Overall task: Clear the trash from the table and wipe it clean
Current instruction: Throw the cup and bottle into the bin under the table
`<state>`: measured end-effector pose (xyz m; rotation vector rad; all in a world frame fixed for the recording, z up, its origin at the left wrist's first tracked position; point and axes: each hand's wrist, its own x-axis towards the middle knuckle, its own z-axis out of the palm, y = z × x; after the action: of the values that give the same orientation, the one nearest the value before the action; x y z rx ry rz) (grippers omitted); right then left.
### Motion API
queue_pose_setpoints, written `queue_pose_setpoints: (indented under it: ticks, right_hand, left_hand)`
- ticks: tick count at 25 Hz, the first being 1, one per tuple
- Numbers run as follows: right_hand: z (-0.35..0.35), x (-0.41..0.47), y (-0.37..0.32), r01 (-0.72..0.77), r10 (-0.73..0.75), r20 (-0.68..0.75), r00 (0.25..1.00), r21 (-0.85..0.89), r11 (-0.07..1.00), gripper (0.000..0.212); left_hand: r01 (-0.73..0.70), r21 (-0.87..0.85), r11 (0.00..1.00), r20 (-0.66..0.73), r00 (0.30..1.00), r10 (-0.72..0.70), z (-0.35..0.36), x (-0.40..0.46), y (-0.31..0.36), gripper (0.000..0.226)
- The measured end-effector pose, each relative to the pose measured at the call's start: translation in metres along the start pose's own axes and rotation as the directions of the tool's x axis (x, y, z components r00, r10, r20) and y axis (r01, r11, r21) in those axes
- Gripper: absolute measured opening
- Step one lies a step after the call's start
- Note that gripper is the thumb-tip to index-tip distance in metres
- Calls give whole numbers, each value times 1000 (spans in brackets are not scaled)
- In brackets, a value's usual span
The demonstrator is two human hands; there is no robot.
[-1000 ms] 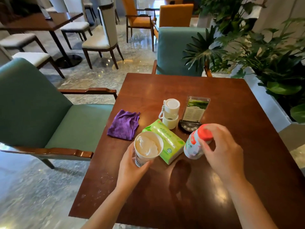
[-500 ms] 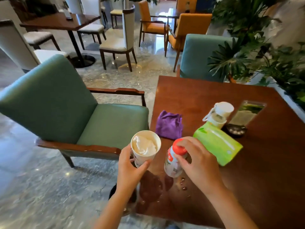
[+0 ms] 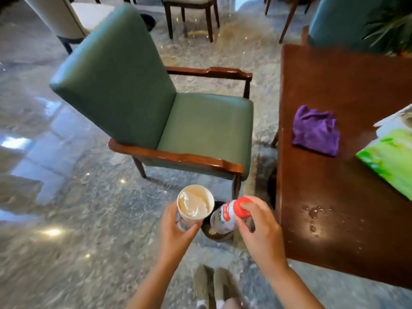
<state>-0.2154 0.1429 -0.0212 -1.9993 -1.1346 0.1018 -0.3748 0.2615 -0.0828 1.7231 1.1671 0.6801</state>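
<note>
Head view, looking down past the table edge at the floor. Far left: green armchair [image 3: 169,112] with wooden arms, seat facing the table. Near centre: left hand [image 3: 176,233] wrapped around a paper cup [image 3: 194,207], upright, with crumpled white tissue inside. Just right of it, right hand [image 3: 260,235] has fingers closed on the red cap end of a small plastic bottle [image 3: 225,216], bottle tilted. Both items are held off the table, over a dark round bin [image 3: 217,235] on the floor; bin is mostly hidden by cup and bottle. Person's shoes [image 3: 211,286] show at the near edge. Right: brown wooden table [image 3: 334,179], water droplets [image 3: 314,214] on its near part. Purple cloth [image 3: 315,130] lies crumpled near the table's left edge. Far right, green tissue pack [image 3: 390,161] on the table, cut off by the frame.
</note>
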Motion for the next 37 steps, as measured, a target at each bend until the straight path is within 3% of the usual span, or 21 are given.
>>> queue_pose_setpoints:
  ticks: [14,19,22,27,32,35,37]
  right_hand:
    - [244,-66,254,-280,291,114,950,-109,954,41]
    - [302,-84,330,-263,291,170,942,-167,950,51]
    - [320,-92,372,-240,292,256,921,-216,946,47]
    - [338,-112,408,-180,280,319,906,-309,934,33]
    - [348,-107,391,-68,268,365,891,-478,876,44]
    - [345,-99,365,-43,295,368,882,-560,827,51]
    - [334,-95,337,-37,289,356,889,-573,819,49]
  left_hand:
    - [305,42,951,232,923,-306,174,48,-274,64]
    - [235,69,970,217,945,-244,228,72,-351,60]
    - [126,179,976,283,943,-173,259,80,-385,64]
    - [189,358,914,320,895,-311,287,73,-420,77]
    - [159,501,851,385,839,-383,275,78,-418,84]
    - [29,560,828,424,848,-317,258,85,-391,67]
    - [-104,640,761,475,832,-286,235,89,-356,51]
